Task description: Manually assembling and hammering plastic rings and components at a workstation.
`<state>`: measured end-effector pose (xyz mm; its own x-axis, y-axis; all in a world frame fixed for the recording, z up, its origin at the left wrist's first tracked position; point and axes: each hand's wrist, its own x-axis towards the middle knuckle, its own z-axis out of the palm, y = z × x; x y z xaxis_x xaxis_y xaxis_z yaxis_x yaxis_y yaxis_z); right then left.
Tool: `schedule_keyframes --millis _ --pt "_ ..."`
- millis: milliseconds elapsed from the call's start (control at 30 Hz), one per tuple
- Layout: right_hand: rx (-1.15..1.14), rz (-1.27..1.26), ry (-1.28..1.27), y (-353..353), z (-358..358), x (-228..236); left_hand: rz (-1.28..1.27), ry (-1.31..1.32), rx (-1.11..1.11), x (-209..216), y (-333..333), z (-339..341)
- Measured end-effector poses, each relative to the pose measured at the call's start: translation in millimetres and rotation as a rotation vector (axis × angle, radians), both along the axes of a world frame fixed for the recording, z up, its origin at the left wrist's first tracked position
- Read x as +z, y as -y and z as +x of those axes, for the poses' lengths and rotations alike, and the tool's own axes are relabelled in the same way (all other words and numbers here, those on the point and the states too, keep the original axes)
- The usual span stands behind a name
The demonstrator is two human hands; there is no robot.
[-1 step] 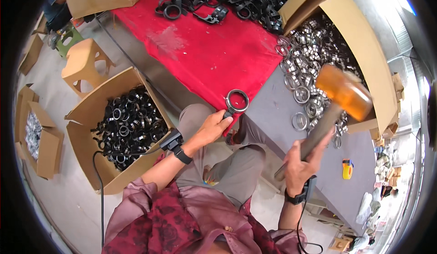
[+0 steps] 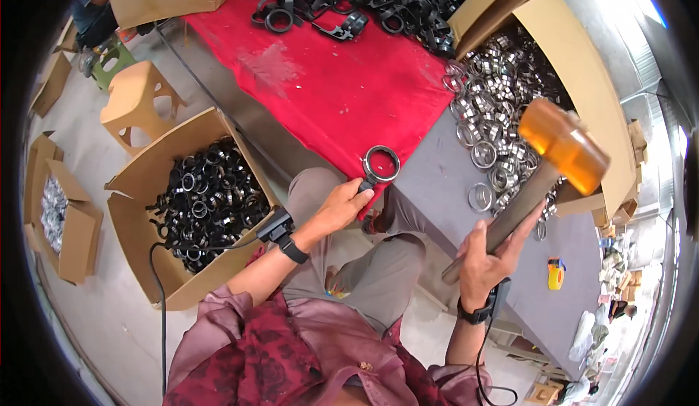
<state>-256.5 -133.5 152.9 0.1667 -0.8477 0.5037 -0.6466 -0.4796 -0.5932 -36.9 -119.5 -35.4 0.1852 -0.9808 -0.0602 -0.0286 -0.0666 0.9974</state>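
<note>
The left hand point(image 2: 341, 208) pinches a black ring clamp point(image 2: 380, 164) on the red cloth's point(image 2: 328, 85) near edge, while the right hand point(image 2: 489, 257), well right, grips a raised orange-headed mallet point(image 2: 562, 145).

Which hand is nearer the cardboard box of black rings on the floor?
Left. The left hand grips a black ring clamp just right of the box; the right hand holds a mallet farther right.
</note>
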Motion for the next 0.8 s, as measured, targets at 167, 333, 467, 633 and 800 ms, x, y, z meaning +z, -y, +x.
schedule_keyframes --millis 167,333,467,633,800 --pt "0.482 0.215 -0.488 43.1 -4.6 -23.9 -0.076 -0.022 -0.021 5.6 0.3 -4.9" --pt "0.386 -0.002 -0.356 74.5 17.4 33.4 -0.019 -0.023 -0.057 -5.0 -2.0 8.8" --pt "0.290 0.025 -0.212 61.8 40.2 50.5 -0.051 -0.044 -0.062 -0.4 0.3 20.3" --pt "0.497 0.303 -0.668 60.3 48.0 30.0 -0.037 -0.015 -0.098 -0.9 4.7 23.3" --pt "0.325 0.203 -0.269 45.3 61.9 52.3 -0.007 -0.017 -0.138 4.9 -2.4 31.7"
